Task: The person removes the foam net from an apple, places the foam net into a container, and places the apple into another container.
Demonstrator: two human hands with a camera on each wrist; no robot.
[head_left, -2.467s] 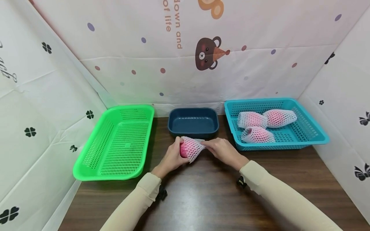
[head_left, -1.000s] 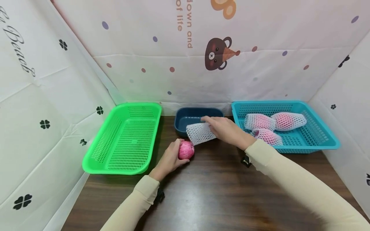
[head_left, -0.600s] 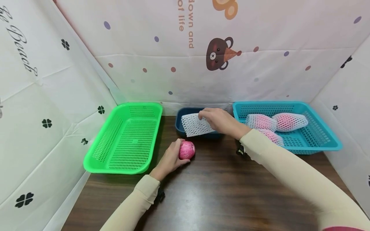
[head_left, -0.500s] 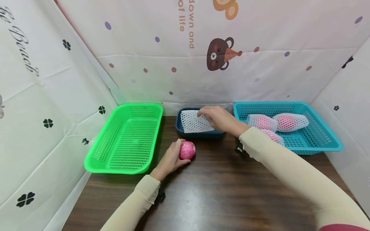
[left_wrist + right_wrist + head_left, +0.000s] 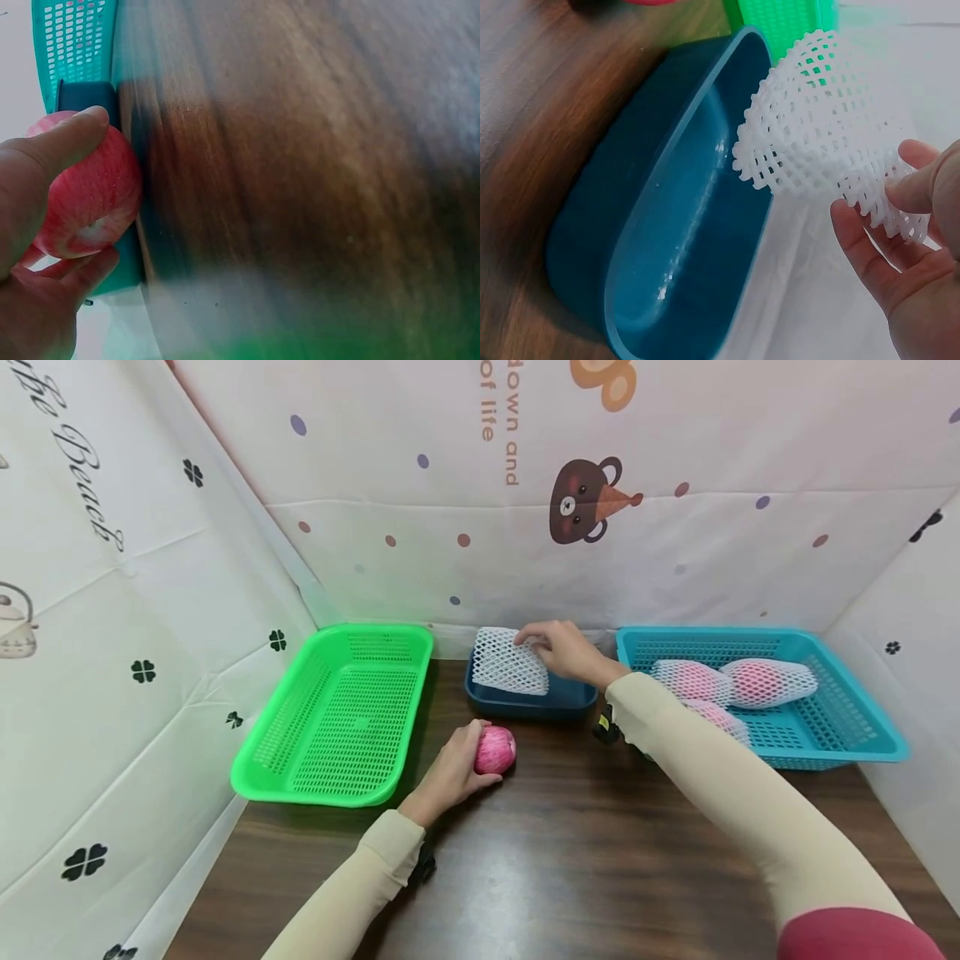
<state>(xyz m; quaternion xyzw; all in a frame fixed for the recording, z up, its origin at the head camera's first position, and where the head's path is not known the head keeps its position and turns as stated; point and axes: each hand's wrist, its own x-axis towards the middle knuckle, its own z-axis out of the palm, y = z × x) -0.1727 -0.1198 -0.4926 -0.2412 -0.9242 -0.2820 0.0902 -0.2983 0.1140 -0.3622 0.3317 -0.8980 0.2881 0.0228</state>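
Observation:
My left hand (image 5: 452, 772) grips a bare pink-red apple (image 5: 496, 750) over the table, its thumb and fingers around the fruit in the left wrist view. White foam fruit netting (image 5: 510, 662) hangs from my right hand (image 5: 564, 652), which pinches one end between thumb and fingers. In the right wrist view the netting (image 5: 817, 120) is above the rim of a dark blue tub (image 5: 667, 180), and no fruit shows inside it. The tub stands at the table's back, just beyond the apple in the head view.
On the left stands a green basket (image 5: 358, 727) with no fruit in it. A blue basket (image 5: 847, 727) on the right holds several netted fruits (image 5: 768, 682), partly behind the right sleeve. A printed cloth wall (image 5: 375, 568) rises behind the containers.
The netting has come off the apple. My right hand has carried it up and back over the dark blue tub. My left hand keeps the apple in nearly the same place.

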